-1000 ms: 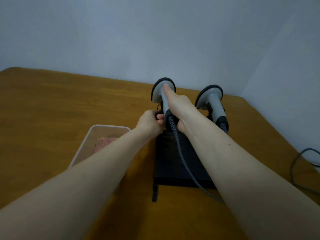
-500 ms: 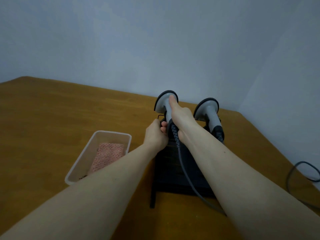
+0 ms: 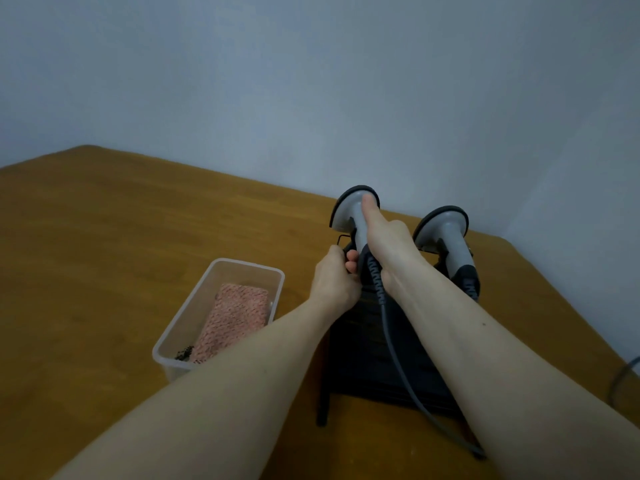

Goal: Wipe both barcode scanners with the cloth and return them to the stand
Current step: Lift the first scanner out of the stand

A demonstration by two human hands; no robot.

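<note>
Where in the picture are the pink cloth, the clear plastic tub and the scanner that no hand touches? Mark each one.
pink cloth (image 3: 231, 323): head view, middle of its knitted top face.
clear plastic tub (image 3: 246, 264): head view, far rim.
untouched scanner (image 3: 445, 227): head view, grey back of its head.

Right hand (image 3: 384, 244) wrapped around left scanner (image 3: 348, 211) seated in black stand (image 3: 360, 341). Left hand (image 3: 334, 280) grips stand's wire edge. Second scanner (image 3: 446, 230) docked alongside. Pink cloth (image 3: 230, 318) lies in clear tub (image 3: 194, 306) on table (image 3: 104, 254).
</note>
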